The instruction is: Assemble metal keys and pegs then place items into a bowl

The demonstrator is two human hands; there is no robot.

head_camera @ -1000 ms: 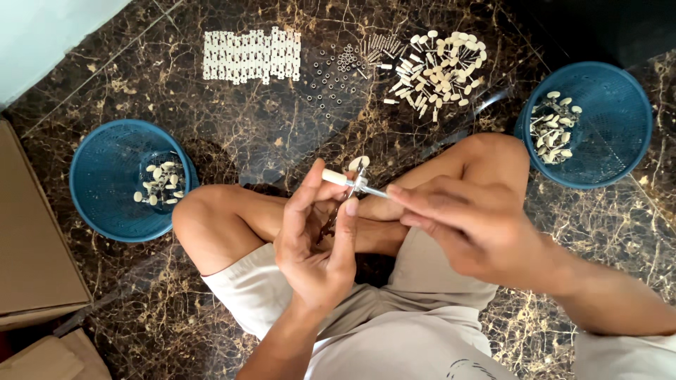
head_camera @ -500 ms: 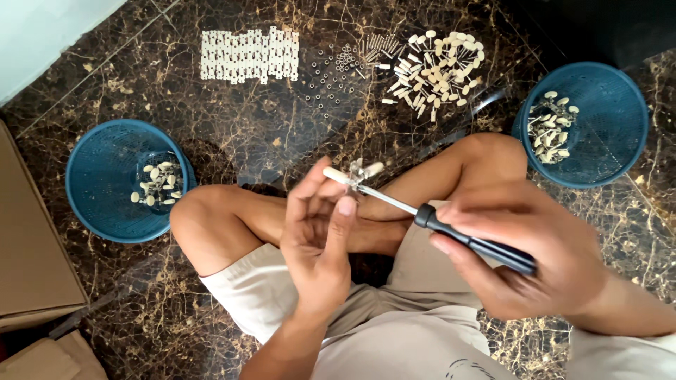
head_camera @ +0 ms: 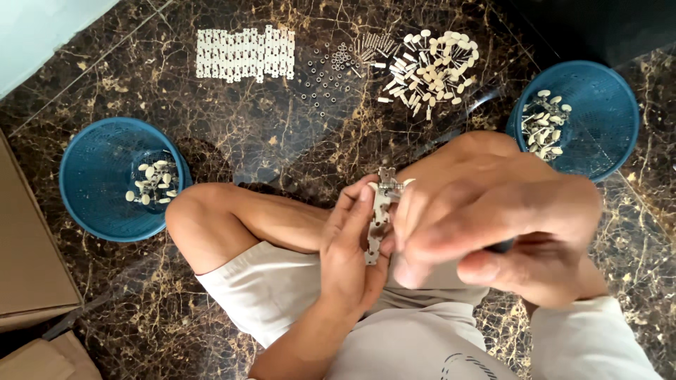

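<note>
Seated person, cross-legged on a dark marble floor (head_camera: 267,134), viewed from above. The left hand (head_camera: 352,250) is closed around a narrow metal plate (head_camera: 380,218), thumb and fingers pinching its long edges so that it stands roughly upright over the lap, between the knees. The right hand (head_camera: 493,225) is curled shut just beside the plate, its fingertips touching the plate's upper part; a dark object shows under the palm, but the blurred frame does not show what it is. For this step to go well, the plate is best kept steady against the left palm, with the right fingers working squarely at the top fitting rather than at an angle. The plate appears pale grey, slim, with small holes along its length and a wider fitting with a pale peg at its top end. Farther out, a blue basket (head_camera: 91,204) at left and a second blue basket (head_camera: 605,112) at right each hold a few cream-headed pegs. Farthest away lie a row of white plates (head_camera: 245,53), scattered small washers (head_camera: 324,70) and a heap of loose pegs (head_camera: 429,67)
</note>
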